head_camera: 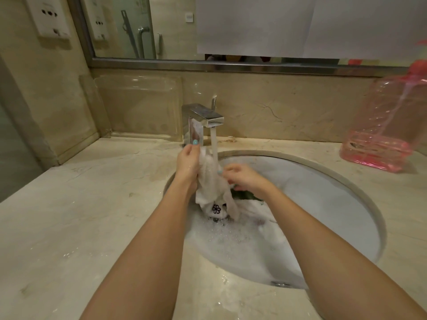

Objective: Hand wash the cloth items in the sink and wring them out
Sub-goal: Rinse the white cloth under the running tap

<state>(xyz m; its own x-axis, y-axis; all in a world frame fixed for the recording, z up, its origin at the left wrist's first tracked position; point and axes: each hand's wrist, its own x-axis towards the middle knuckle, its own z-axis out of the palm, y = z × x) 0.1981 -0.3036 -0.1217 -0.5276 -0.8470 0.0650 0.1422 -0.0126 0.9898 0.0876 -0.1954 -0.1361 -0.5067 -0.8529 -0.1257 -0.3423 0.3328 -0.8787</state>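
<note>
A wet white cloth [211, 181] with a small black flower mark hangs over the round white sink [328, 181], under the water running from the chrome tap [205, 115]. My left hand [188, 161] grips the cloth's upper left part. My right hand [245, 177] pinches it from the right, just beside the stream. The cloth's lower end dips into soapy foam [238, 234] in the basin. A dark green cloth [245, 195] lies in the water, mostly hidden under my right hand.
A pink transparent plastic jug [383, 128] stands on the marble counter [80, 215] at the right. A clear plastic tray [138, 105] leans against the back wall left of the tap. Above runs a mirror [231, 26].
</note>
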